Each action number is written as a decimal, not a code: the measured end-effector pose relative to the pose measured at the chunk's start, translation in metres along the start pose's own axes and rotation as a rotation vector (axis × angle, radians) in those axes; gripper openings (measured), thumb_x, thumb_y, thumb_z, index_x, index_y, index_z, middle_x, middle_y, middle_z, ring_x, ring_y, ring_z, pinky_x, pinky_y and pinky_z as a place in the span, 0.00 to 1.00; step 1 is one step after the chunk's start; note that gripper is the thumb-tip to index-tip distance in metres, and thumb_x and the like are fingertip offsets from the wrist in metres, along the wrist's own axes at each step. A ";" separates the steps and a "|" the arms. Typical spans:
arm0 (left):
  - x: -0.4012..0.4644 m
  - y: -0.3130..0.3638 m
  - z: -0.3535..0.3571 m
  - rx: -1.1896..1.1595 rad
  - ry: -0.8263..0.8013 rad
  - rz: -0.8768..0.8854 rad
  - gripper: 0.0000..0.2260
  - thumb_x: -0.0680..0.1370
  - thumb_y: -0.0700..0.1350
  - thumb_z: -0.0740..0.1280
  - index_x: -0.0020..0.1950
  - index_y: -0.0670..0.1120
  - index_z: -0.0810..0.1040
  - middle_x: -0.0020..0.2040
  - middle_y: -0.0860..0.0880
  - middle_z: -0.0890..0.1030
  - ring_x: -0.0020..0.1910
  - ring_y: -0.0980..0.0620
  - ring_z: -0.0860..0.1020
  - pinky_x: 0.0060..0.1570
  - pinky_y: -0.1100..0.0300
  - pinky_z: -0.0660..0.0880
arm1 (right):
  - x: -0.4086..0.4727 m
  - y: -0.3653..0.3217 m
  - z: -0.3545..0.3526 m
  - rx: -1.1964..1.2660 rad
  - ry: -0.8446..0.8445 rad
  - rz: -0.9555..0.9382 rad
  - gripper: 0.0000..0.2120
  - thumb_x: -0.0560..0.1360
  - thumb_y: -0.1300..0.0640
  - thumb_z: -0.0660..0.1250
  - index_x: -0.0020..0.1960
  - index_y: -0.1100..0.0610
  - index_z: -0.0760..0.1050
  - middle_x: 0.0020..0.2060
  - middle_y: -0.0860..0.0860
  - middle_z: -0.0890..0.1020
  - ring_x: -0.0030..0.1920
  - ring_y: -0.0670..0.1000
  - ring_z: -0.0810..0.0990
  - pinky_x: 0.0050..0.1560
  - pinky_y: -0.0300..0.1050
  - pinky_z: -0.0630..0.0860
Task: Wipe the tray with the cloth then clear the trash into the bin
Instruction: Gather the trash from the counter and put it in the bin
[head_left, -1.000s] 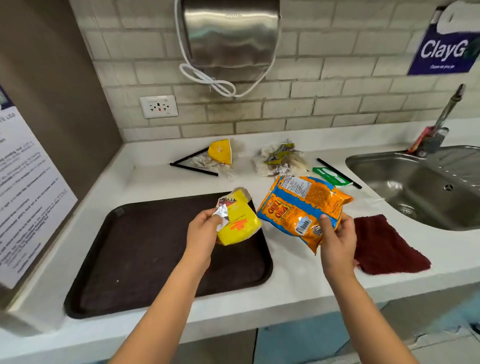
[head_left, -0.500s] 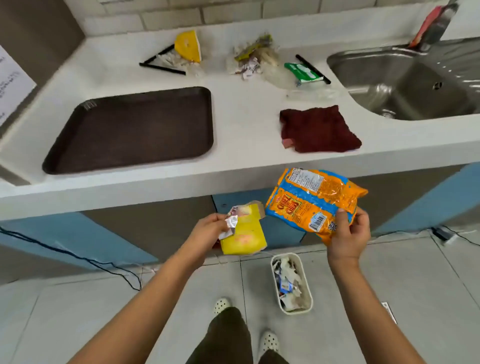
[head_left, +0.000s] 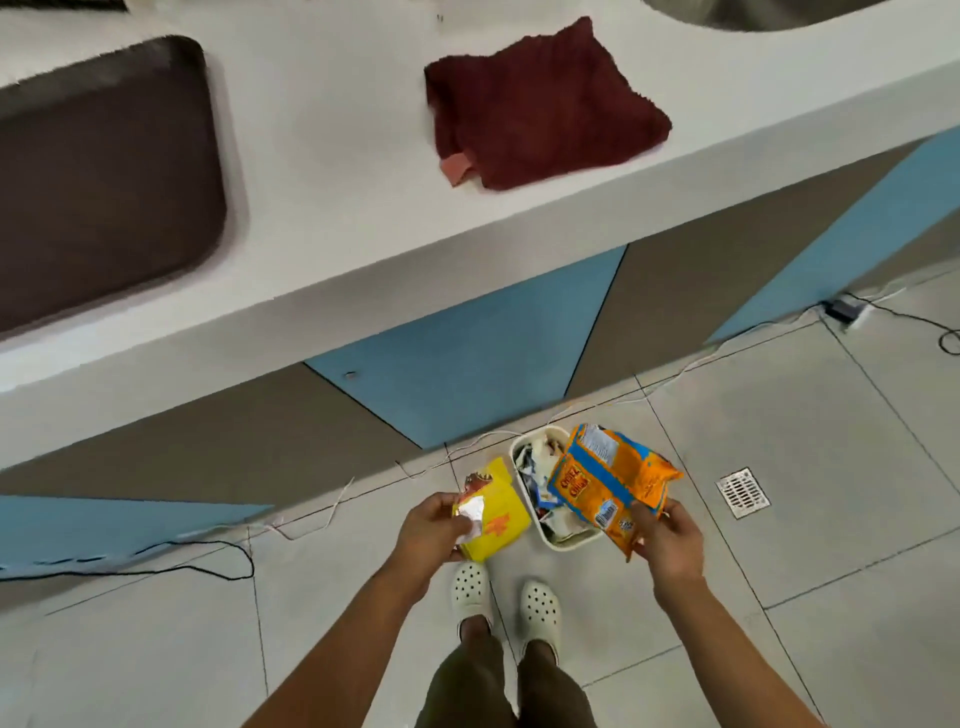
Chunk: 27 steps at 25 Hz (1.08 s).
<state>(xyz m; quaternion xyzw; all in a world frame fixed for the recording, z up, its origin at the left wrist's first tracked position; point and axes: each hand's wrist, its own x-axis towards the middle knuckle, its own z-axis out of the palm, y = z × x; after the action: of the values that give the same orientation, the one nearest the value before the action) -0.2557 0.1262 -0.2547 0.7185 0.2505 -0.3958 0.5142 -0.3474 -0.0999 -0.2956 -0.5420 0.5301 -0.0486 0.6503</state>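
my shoes stood on the tiled floor, nearest to me. just beyond them both hands were lowered toward the bin. my left hand was closed on the yellow wrapper, thumb on its torn foil edge; the wrapper hung just left of the bin's rim, not over the opening. my right hand was pinched on the lower corner of the orange chip bag. the bag's long axis ran from that corner up and to the left, and its upper part lay over the right half of the bin. in my judgement the right hand was the nearer to a clean drop; the left needed to shift rightward first.

the bin was already well filled with wrappers. the bag hid its right rim, so i could not tell how much room was left on that side.

farther off, the cloth lay flat on the counter, near the front edge. the tray sat to its left, well apart, blurred and cut off at the frame edge. whether trash remained at the back of the counter could not be seen.
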 end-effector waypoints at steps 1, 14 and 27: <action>0.011 -0.006 0.005 0.017 0.002 -0.002 0.10 0.74 0.33 0.66 0.52 0.44 0.75 0.50 0.43 0.79 0.44 0.48 0.77 0.37 0.58 0.76 | 0.010 0.016 0.001 -0.028 0.008 0.046 0.09 0.74 0.69 0.64 0.40 0.57 0.73 0.33 0.55 0.76 0.32 0.55 0.75 0.34 0.45 0.73; 0.211 -0.075 0.086 0.147 0.056 0.020 0.13 0.74 0.33 0.67 0.57 0.44 0.75 0.49 0.43 0.79 0.43 0.48 0.78 0.38 0.58 0.79 | 0.154 0.178 0.051 -0.420 -0.003 0.015 0.11 0.70 0.64 0.70 0.37 0.49 0.72 0.34 0.52 0.77 0.35 0.52 0.74 0.33 0.40 0.68; 0.347 -0.098 0.156 0.442 0.114 0.418 0.07 0.74 0.37 0.67 0.47 0.48 0.78 0.45 0.49 0.79 0.50 0.45 0.80 0.49 0.45 0.79 | 0.234 0.265 0.078 -1.317 -0.208 -0.442 0.12 0.57 0.56 0.75 0.39 0.54 0.78 0.39 0.50 0.84 0.44 0.59 0.82 0.45 0.53 0.80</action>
<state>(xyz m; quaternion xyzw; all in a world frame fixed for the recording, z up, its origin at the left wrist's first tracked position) -0.1843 -0.0020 -0.6193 0.8699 0.0336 -0.2857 0.4007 -0.3233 -0.0901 -0.6564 -0.9200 0.2618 0.2038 0.2088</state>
